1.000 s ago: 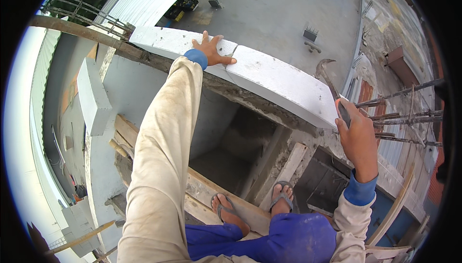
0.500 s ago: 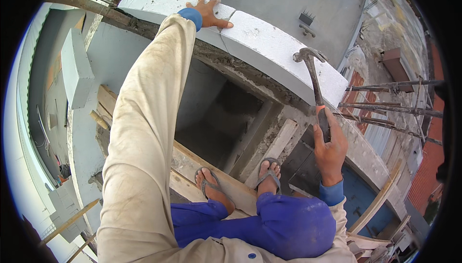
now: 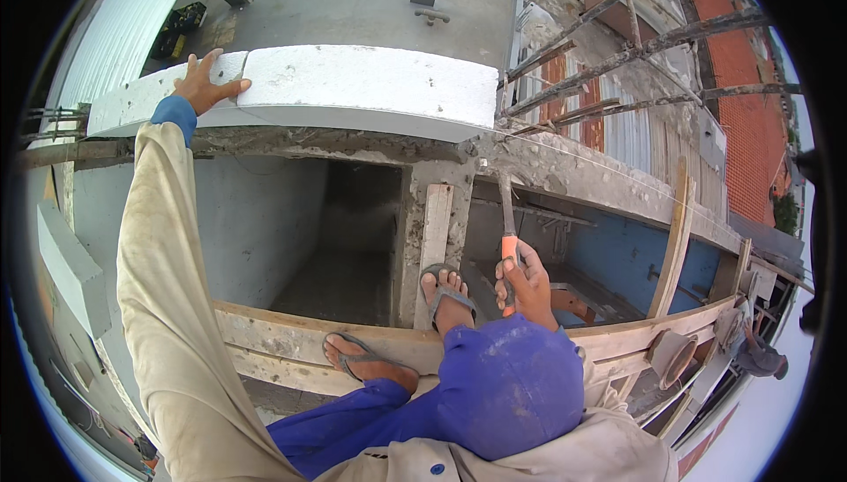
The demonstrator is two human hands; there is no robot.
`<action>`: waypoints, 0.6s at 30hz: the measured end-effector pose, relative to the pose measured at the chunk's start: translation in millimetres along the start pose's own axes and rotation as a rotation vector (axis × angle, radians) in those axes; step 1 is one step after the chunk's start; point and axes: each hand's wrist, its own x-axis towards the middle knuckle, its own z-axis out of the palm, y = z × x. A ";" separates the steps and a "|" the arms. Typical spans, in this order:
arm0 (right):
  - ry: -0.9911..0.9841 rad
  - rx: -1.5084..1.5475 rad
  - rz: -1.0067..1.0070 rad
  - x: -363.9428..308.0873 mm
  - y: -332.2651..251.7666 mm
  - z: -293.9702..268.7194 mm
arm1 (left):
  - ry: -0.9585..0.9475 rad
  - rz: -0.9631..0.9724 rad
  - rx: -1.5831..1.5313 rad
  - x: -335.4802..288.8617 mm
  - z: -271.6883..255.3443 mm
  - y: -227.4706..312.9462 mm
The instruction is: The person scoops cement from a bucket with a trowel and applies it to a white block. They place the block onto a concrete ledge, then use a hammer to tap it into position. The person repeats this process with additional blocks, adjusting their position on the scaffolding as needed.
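My left hand (image 3: 208, 87) rests with fingers spread on top of a white block (image 3: 123, 104), its thumb close to the joint with a longer white block (image 3: 371, 81). Both blocks sit end to end on a rough mortar-covered beam (image 3: 300, 142). My right hand (image 3: 527, 283) is wrapped round the orange and black grip of a hammer (image 3: 508, 248). The hammer's metal shaft points away from me toward the concrete beam beyond. Its head is hard to make out against the concrete. The hammer is apart from the blocks.
My sandalled feet stand on wooden planks (image 3: 291, 332) and a narrow board (image 3: 436, 235). A deep opening (image 3: 353, 235) lies under the blocks. Scaffold poles (image 3: 635, 50) cross at the right, near a taut string. A loose white block (image 3: 71, 266) is at left; a person (image 3: 760, 354) is at far right.
My view has turned to the right, so the blocks appear further left. My right hand has lowered the hammer from above the long block toward my knee. My left hand stays on the block.
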 end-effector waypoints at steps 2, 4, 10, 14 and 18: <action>0.050 0.126 0.015 14.4 6.7 2.3 | 0.003 0.029 -0.058 1.7 0.5 -4.2; 0.088 0.184 0.012 34.3 7.2 11.3 | 0.005 0.062 -0.069 3.0 2.8 -8.3; 0.171 0.384 0.053 59.9 6.1 57.3 | 0.028 0.071 -0.111 5.8 7.4 -16.2; 0.202 0.228 0.046 58.4 0.3 66.4 | 0.030 0.103 -0.110 7.0 7.1 -16.2; 0.189 0.131 -0.037 59.9 0.7 64.6 | 0.029 0.058 -0.124 4.0 6.7 -14.1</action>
